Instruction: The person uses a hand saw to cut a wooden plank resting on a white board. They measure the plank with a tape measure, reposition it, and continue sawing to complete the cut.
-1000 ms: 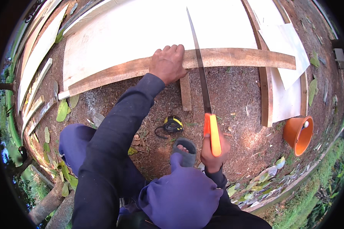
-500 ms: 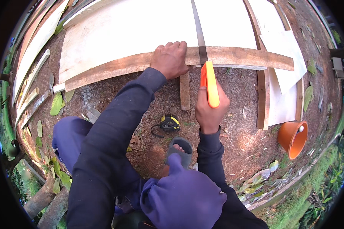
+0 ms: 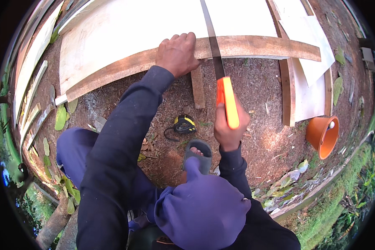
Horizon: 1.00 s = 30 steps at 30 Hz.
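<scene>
A long wooden batten (image 3: 258, 46) lies across the near edge of a large pale board (image 3: 125, 33). My left hand (image 3: 177, 54) is closed over the batten left of the saw, its knuckles up and its thumb hidden. My right hand (image 3: 231, 129) grips the orange and yellow handle of a handsaw (image 3: 214, 52). The blade crosses the batten just right of my left hand and points away over the board. A short wooden piece (image 3: 198, 89) sticks out toward me from under the batten.
A yellow and black tape measure (image 3: 184, 124) lies on the ground by my sandalled foot (image 3: 199, 156). An orange pot (image 3: 322, 137) lies tipped at right, near a wooden frame (image 3: 288, 91) with white sheeting. Loose wood strips (image 3: 34, 93) and leaves lie at left.
The saw has been drawn back toward me, and more blade shows on the near side of the batten. My left hand keeps its hold. The whole view has shifted slightly.
</scene>
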### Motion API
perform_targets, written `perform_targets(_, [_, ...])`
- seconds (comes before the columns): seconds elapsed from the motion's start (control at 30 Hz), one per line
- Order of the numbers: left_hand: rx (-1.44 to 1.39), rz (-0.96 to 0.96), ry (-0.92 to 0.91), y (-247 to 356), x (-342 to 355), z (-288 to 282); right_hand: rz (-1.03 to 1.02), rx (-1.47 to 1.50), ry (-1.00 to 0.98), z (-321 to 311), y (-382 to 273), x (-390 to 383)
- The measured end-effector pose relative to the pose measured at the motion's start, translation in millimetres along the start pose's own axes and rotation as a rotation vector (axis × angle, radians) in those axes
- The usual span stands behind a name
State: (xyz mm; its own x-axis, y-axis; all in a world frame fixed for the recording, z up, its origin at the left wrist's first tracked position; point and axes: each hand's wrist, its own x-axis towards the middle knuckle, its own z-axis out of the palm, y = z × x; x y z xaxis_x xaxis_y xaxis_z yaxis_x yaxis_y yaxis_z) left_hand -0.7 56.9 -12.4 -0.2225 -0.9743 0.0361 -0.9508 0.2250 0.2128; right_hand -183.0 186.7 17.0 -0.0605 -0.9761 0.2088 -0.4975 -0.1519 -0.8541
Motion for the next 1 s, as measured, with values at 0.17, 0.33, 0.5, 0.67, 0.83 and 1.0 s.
perform_targets(0.17, [0.074, -0.01, 0.056, -14, 7, -2, 0.02, 0.001, -0.022, -28, -2, -69])
perform_targets(0.33, [0.02, 0.019, 0.11, 0, 17, -5, -0.056, 0.119, 0.118, 14, -2, 31])
perform_targets(0.5, [0.084, 0.009, 0.069, -14, 16, -5, -0.079, -0.017, -0.048, -32, 3, -71])
perform_targets(0.67, [0.023, 0.009, 0.09, -2, 13, -8, -0.04, 0.082, 0.086, 16, -4, 24])
perform_targets(0.83, [0.059, 0.023, 0.102, -13, 16, -1, -0.128, -0.001, 0.026, -16, 15, -46])
perform_targets(1.0, [0.056, 0.019, 0.082, -7, 10, -5, 0.025, -0.002, 0.011, -12, 5, -40])
